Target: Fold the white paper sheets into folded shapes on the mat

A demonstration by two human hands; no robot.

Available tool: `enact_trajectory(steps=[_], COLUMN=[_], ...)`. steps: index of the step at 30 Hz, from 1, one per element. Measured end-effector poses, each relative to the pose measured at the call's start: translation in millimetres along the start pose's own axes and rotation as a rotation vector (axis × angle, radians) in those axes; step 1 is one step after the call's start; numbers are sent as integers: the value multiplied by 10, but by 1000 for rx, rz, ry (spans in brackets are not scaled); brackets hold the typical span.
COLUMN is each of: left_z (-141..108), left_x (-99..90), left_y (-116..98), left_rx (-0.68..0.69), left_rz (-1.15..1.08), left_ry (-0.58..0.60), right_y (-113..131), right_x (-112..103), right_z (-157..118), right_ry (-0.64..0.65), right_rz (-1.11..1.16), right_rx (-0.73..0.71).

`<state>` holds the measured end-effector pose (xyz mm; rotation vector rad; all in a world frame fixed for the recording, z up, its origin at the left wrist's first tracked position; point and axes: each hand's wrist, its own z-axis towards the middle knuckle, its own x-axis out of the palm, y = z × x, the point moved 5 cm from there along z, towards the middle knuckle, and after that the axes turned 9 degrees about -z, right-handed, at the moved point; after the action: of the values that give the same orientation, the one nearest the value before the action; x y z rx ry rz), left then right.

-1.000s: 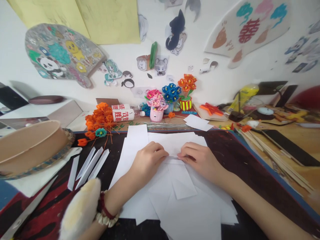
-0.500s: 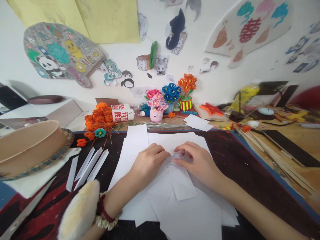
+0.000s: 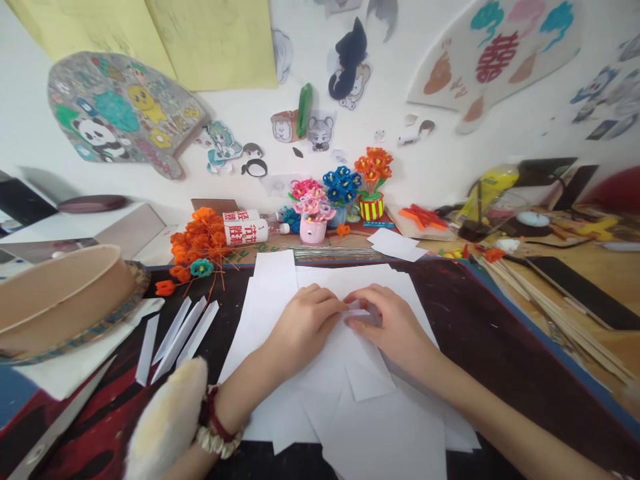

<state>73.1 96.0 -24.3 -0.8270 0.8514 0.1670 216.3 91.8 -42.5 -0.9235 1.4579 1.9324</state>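
Note:
A small folded strip of white paper point(image 3: 358, 313) is pinched between my two hands above a spread of white sheets. My left hand point(image 3: 309, 321) is closed, its thumb and fingertips at the strip's left end; part of the strip is hidden behind them. On the other end, my right hand point(image 3: 387, 320) curls thumb and fingers around the paper. Loose cut pieces of white paper point(image 3: 367, 383) lie on the larger white sheets point(image 3: 390, 433) below. Several folded white paper strips point(image 3: 180, 339) rest on the dark mat to the left.
Large scissors point(image 3: 55, 427) lie at the lower left, near a round tan basket point(image 3: 65, 293). Orange beaded-looking flowers point(image 3: 200, 233) and small potted flowers point(image 3: 315, 217) line the back. Thin wooden sticks point(image 3: 555, 320) and a black slab point(image 3: 585, 293) are at the right.
My hands have drawn closer together at the paper strip, the left moving slightly right. The strip now shows as a narrower fold between the right thumb and fingers.

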Motion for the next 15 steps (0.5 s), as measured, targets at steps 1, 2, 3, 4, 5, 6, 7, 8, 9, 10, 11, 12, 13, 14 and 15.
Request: enact_trajectory(steps=[1, 2, 3, 4, 5, 6, 7, 8, 9, 10, 11, 12, 13, 14, 15], left_z=[2, 2, 0, -4, -8, -13, -17, -20, -23, -25, -28, -32, -37, -43, -48], left_x=[6, 10, 11, 10, 6, 2, -2, -7, -9, -9, -6, 0, 8, 16, 23], left_y=[2, 7, 15, 24, 33, 39, 42, 42, 39, 35, 30, 26, 23, 22, 21], left_rx=[-11, -28, -49, -73, -95, -112, -120, -119, -111, -96, -80, -64, -51, -42, -34], left_rz=[-1, -5, -13, -26, -42, -58, -73, -83, -86, -84, -79, -75, -73, -69, -63], left_ry=[-8, -14, -16, -15, -12, -7, -2, 0, -1, -3, -4, -4, -4, -5, -5], right_y=[-2, -5, -8, -10, -12, -13, -15, -19, -24, -29, -35, -42, -50, -54, -54], right_x=[-6, -11, -17, -23, -30, -37, -44, -49, -51, -51, -48, -44, -40, -38, -42], right_z=[-3, -5, -6, -6, -5, -3, -2, 0, 2, 4, 6, 9, 11, 11, 10], right_ry=[-7, -11, -12, -13, -15, -19, -25, -33, -42, -50, -57, -61, -65, -69, -78], right_rz=[4, 11, 21, 30, 36, 36, 28, 14, -4, -21, -36, -48, -56, -64, -72], right_rx=[4, -1, -16, -39, -68, -100, -129, -153, -171, -186, -194, -195, -189, -180, -172])
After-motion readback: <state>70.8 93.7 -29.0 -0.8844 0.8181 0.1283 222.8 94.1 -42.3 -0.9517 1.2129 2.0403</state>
